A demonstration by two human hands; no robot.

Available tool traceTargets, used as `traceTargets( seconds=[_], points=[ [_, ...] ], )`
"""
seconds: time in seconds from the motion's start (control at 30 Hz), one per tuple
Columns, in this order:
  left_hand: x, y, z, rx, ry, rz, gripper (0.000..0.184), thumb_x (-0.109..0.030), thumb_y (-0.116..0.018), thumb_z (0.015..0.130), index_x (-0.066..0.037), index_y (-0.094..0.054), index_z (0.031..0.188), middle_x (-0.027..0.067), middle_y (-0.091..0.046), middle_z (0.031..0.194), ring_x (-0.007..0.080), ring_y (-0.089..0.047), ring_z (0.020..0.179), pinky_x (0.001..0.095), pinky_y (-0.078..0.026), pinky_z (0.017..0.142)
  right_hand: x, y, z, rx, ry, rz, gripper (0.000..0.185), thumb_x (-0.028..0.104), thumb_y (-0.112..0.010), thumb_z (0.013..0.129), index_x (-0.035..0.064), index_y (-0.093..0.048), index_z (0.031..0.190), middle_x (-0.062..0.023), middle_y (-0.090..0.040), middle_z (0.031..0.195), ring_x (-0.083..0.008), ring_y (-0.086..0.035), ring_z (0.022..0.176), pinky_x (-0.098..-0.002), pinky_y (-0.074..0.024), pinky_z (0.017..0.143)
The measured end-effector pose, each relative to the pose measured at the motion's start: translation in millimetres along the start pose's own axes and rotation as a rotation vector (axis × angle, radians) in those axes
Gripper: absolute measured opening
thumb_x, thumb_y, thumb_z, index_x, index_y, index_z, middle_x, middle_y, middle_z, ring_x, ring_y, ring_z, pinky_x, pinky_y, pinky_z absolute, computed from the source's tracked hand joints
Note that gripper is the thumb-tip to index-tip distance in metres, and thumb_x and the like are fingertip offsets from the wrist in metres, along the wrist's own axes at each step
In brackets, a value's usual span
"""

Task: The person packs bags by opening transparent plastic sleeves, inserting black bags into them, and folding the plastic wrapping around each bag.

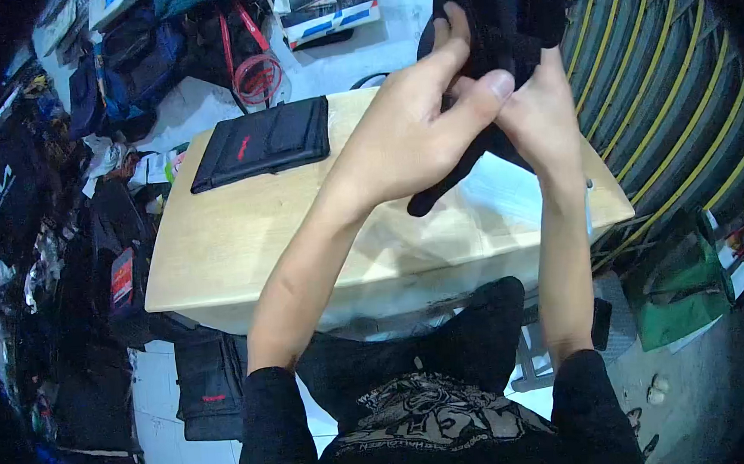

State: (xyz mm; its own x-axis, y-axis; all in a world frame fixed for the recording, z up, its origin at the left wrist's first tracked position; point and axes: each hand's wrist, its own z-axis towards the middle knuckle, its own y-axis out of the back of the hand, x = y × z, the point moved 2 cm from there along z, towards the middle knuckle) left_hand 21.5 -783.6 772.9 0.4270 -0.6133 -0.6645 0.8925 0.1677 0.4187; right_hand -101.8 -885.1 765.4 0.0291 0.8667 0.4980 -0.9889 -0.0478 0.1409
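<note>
A black fabric item (pixel 499 8) is held up over the back right of the light wooden table, with a narrow black strap end hanging below it. My left hand (pixel 433 111) has its thumb and fingers closed around the lower left part of the fabric. On its right side my right hand (pixel 540 112) grips the fabric, its fingers mostly hidden behind it. The two hands are close together, the left thumb overlapping the right hand. A flat black pouch with red lettering (pixel 266 140) lies on the table, left of my hands.
The wooden table (pixel 244 258) carries a white sheet (pixel 503 188) beneath my hands. Large ribbed coils with yellow stripes (pixel 662 65) stand at the right, above a green bag (pixel 678 288). Black bags clutter the left, and another black pouch (pixel 210 385) lies on the floor.
</note>
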Motion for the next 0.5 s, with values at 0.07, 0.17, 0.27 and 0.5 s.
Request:
traceTargets(
  seconds=[0.07, 0.17, 0.27, 0.5],
  points=[
    [6.4, -6.0, -1.0, -0.003, -0.029, 0.001, 0.038, -0.030, -0.055, 0.096, 0.004, -0.052, 0.113, 0.0025, -0.053, 0.091, 0.0081, -0.048, 0.084, 0.0237, -0.043, 0.075, -0.1, 6.2, -5.2, 0.002, -0.034, -0.030, 0.067, 0.022, -0.081, 0.064, -0.0016, -0.051, 0.119, -0.0203, -0.068, 0.104, -0.0309, -0.067, 0.097, -0.0367, -0.0512, 0.086],
    [24.8, -10.9, 1.0, 0.000, -0.185, 0.108, 0.040, -0.029, -0.056, 0.096, 0.006, -0.052, 0.115, 0.0039, -0.059, 0.094, 0.0085, -0.053, 0.087, 0.0244, -0.045, 0.076, 2.4, 18.7, -8.4, -0.012, -0.088, -0.115, 0.060, 0.021, -0.080, 0.065, -0.0001, -0.056, 0.116, -0.0178, -0.069, 0.102, -0.0286, -0.068, 0.095, -0.0355, -0.0514, 0.086],
    [33.9, -10.5, -18.6, -0.038, -0.040, 0.193, 0.044, -0.026, -0.063, 0.090, 0.000, -0.052, 0.123, 0.0110, -0.062, 0.110, 0.0195, -0.058, 0.105, 0.0320, -0.046, 0.088, -7.6, 41.5, -7.2, 0.023, -0.139, -0.235, 0.051, 0.023, -0.079, 0.069, 0.0005, -0.061, 0.111, -0.0157, -0.070, 0.101, -0.0242, -0.069, 0.094, -0.0342, -0.0517, 0.084],
    [103.0, -5.8, -117.2, 0.219, -0.151, 1.096, 0.034, -0.022, -0.071, 0.077, -0.011, -0.066, 0.108, 0.0107, -0.062, 0.105, 0.0288, -0.061, 0.099, 0.0392, -0.049, 0.087, 15.5, 124.8, -33.8, 0.194, -0.543, 0.003, 0.053, 0.013, -0.074, 0.065, -0.0071, -0.058, 0.112, -0.0145, -0.066, 0.102, -0.0218, -0.064, 0.087, -0.0322, -0.0494, 0.082]
  ],
)
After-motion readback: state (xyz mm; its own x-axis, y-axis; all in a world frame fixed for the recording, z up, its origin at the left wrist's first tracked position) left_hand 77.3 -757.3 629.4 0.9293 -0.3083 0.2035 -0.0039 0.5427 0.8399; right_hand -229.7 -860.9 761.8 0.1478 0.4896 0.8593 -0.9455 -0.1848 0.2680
